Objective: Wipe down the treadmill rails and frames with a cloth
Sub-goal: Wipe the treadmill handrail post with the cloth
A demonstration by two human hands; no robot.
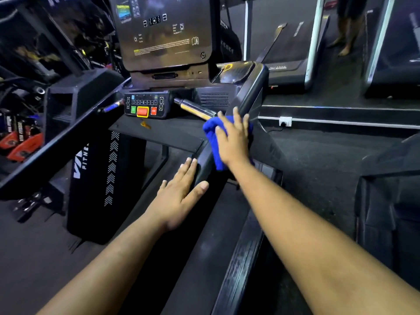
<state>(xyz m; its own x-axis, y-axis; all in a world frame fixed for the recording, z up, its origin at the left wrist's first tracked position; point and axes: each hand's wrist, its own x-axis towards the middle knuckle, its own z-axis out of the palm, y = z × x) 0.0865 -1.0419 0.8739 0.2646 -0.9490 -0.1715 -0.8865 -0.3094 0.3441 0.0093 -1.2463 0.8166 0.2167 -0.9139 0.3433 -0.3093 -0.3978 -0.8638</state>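
Left hand (179, 196) rests flat-fingered on the treadmill rail (205, 162) at centre frame; right hand (231, 142) presses a blue cloth (212, 135) with straight fingers.

On the treadmill's right handrail (204, 160), the right hand (234, 142) lies flat on the cloth (212, 133), ahead of the left hand (179, 196); the control panel (145, 105) sits further forward, left.
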